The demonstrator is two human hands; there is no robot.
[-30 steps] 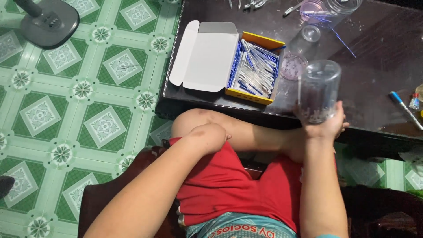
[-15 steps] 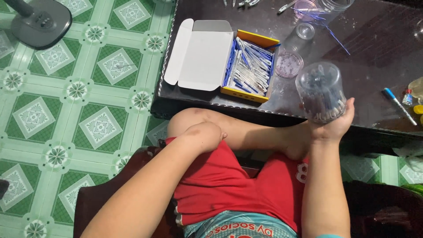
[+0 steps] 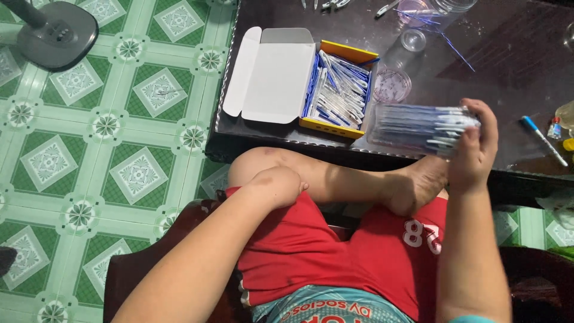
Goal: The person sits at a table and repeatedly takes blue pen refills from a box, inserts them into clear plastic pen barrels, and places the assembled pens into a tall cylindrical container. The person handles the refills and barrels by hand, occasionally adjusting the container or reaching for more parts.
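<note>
My right hand (image 3: 475,149) grips a clear plastic jar (image 3: 418,128) full of blue-and-white pens, tipped onto its side above the near edge of the dark table (image 3: 508,66). My left hand (image 3: 278,185) rests in a loose fist on my raised knee and holds nothing. An open yellow box (image 3: 335,87) of the same pens lies on the table just left of the jar, its white lid flap (image 3: 275,75) folded out flat.
A clear round lid (image 3: 391,85) and a small clear cup (image 3: 413,39) lie behind the jar. A blue-capped pen (image 3: 543,139) lies at the right. Metal tools (image 3: 335,5) sit at the far edge. A fan base (image 3: 57,33) stands on the green tiled floor.
The jar went from upright to lying on its side in my right hand, its mouth now pointing left toward the box. My left hand stayed on the knee.
</note>
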